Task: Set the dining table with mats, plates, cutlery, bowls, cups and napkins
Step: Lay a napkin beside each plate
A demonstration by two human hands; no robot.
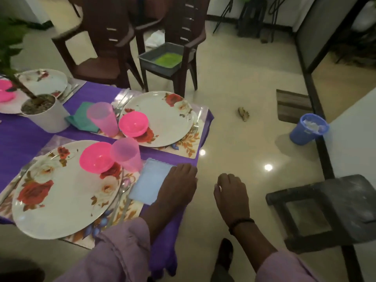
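Observation:
My left hand lies flat on the right edge of a light blue napkin on the near floral mat. That mat holds a flowered plate, a pink bowl, a pink cup and cutlery. My right hand hovers over the floor off the table's edge, fingers loosely curled, holding nothing. The far mat carries a plate, pink bowl, pink cup and a green napkin. A third plate sits at the back left.
A white plant pot stands on the purple tablecloth. Brown chairs stand behind the table, one holding a grey tray. A blue bin and a dark stool are on the floor to the right.

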